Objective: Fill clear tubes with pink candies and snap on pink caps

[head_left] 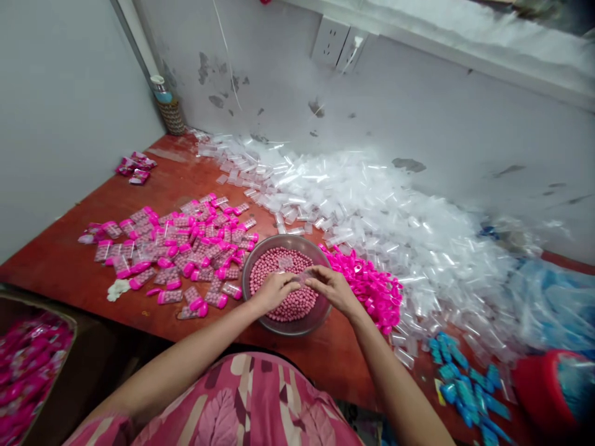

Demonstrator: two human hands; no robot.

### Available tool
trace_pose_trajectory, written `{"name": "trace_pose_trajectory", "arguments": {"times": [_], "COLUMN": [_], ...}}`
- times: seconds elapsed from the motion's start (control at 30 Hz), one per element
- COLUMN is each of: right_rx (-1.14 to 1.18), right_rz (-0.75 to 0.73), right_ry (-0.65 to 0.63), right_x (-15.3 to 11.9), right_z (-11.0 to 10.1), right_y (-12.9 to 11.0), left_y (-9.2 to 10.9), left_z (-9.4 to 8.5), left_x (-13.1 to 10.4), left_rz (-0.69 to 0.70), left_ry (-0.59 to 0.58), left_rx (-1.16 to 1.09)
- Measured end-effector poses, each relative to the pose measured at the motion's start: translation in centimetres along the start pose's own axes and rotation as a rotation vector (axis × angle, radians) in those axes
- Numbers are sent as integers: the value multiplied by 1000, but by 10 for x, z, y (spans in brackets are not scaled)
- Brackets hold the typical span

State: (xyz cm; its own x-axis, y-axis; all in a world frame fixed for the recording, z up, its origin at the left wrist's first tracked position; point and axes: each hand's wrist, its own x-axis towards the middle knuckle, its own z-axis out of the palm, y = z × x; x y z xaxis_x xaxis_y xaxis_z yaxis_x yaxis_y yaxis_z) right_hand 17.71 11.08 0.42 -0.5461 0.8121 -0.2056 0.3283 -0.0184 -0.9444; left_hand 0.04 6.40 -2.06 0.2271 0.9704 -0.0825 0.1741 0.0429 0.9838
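A metal bowl full of small round pink beads stands near the front edge of the table. Over it, my left hand and my right hand meet, fingers closed around one small clear plastic container. The fingers partly cover it, so its contents are hard to make out. Another clear container lies on the beads just beyond my left fingers. Touching the bowl's right side is a heap of bright pink caps.
Filled containers with pink caps lie to the left on the red table. A large pile of clear containers runs along the wall. Blue pieces and a red tub are at right; a box of pink packets is lower left.
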Motion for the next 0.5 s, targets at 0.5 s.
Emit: {"name": "trace_pose_trajectory", "arguments": {"times": [0.5], "right_rx": [-282], "right_rz": [-54], "right_ry": [-137], "right_x": [-2], "right_z": [20], "right_y": [44], "left_y": [-29], "left_z": [2], "left_x": [-20], "left_rz": [-403], "left_ry": [-48], "left_rx": [-515]}}
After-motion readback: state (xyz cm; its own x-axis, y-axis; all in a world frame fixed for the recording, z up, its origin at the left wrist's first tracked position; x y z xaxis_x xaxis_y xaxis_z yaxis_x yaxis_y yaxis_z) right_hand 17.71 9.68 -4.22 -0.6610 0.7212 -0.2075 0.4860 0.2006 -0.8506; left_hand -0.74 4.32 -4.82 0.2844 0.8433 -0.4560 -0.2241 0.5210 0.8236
